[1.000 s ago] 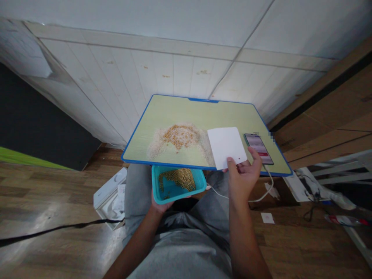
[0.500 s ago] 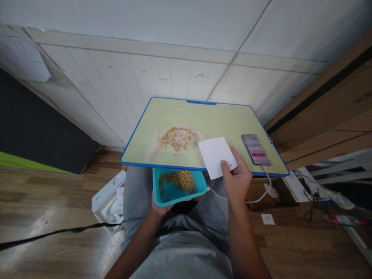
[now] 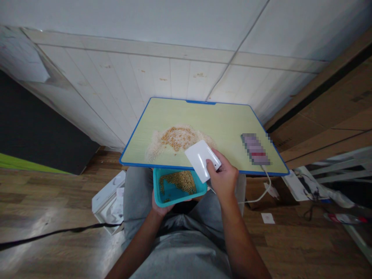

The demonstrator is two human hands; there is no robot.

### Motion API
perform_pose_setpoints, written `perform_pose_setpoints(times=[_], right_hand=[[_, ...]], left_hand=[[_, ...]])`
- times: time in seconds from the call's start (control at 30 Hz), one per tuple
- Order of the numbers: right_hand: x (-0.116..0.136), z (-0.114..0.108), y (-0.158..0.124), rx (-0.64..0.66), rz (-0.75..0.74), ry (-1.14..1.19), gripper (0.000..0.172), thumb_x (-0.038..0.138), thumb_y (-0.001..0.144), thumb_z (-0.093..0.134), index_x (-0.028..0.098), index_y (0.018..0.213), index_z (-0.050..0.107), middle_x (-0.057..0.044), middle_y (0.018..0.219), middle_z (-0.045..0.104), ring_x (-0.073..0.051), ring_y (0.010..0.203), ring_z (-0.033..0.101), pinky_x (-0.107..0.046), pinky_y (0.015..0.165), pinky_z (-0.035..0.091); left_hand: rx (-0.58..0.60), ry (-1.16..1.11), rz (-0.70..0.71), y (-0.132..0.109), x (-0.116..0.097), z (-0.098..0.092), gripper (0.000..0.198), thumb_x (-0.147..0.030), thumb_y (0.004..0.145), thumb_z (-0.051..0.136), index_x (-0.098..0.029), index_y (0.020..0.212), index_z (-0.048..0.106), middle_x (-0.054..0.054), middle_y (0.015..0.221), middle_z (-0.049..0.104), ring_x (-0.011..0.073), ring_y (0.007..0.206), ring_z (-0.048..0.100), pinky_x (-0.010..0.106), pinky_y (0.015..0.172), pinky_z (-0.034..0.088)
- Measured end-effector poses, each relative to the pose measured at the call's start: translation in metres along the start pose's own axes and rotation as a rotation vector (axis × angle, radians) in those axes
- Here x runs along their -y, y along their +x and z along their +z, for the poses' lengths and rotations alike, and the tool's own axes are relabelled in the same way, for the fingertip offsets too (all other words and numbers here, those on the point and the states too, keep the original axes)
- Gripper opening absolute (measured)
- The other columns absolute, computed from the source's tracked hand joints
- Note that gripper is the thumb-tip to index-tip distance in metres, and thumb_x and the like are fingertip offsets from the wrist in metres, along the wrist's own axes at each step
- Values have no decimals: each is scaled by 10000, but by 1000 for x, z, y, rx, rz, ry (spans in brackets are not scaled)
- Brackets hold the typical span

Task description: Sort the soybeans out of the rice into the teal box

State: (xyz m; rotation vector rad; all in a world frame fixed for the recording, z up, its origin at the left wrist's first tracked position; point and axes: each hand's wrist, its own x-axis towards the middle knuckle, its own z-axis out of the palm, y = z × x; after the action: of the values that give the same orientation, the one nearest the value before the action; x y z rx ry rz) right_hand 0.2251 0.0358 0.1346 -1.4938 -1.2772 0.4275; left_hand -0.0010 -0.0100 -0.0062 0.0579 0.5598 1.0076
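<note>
My left hand (image 3: 162, 208) supports a turquoise plastic tub (image 3: 157, 193) from below, against the near edge of the table; most of its fingers are hidden under it. Inside the tub lie yellowish beans (image 3: 181, 181), which look like soybeans, heaped toward the right. Between thumb and fingers my right hand (image 3: 223, 174) grips a glossy white card (image 3: 200, 157), tilted over the table's front edge and the tub's right corner. Beyond the card, a spread pile of white rice-like grains (image 3: 154, 147) mixed with yellow beans (image 3: 176, 133) lies on the tabletop.
The pale green table (image 3: 226, 120) has a blue rim and stands against a white wall. A phone (image 3: 255, 149), its screen blurred, lies at the right with a white cable (image 3: 266, 190) hanging down. A white box (image 3: 109, 201) is on the floor at left; cardboard boxes (image 3: 325, 108) stand at right.
My right hand has moved left and slightly nearer with the white card, which now overlaps the tub's right corner. The tub and my left hand stay in place.
</note>
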Motion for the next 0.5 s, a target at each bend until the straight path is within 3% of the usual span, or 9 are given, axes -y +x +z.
perform_pose_setpoints(times=[0.2,0.33,0.5], right_hand=[[4,-1,9,-117,-12,-78,421,359,853,710,182,1214,834,-16,729,783,-146,510,561,-278,547,474],[6,-1,14,-127,-16,-91,397,349,842,698,187,1186,812,12,686,736,-141,490,515,-272,531,430],[6,3,19,-151,-4,-74,350,313,831,689,205,1155,765,26,669,720,-165,525,579,-276,565,438]], left_hand=[[43,-46,0,3,2,-9,597,-725,992,473,-365,1351,786,49,1443,799,459,1630,414,786,1311,175],[19,-34,-6,4,3,-11,618,-792,963,471,-396,1295,810,48,1448,795,488,1632,398,777,1312,154],[45,-38,5,4,3,-12,614,-741,1003,432,-376,1328,804,69,1510,756,462,1642,398,797,1306,186]])
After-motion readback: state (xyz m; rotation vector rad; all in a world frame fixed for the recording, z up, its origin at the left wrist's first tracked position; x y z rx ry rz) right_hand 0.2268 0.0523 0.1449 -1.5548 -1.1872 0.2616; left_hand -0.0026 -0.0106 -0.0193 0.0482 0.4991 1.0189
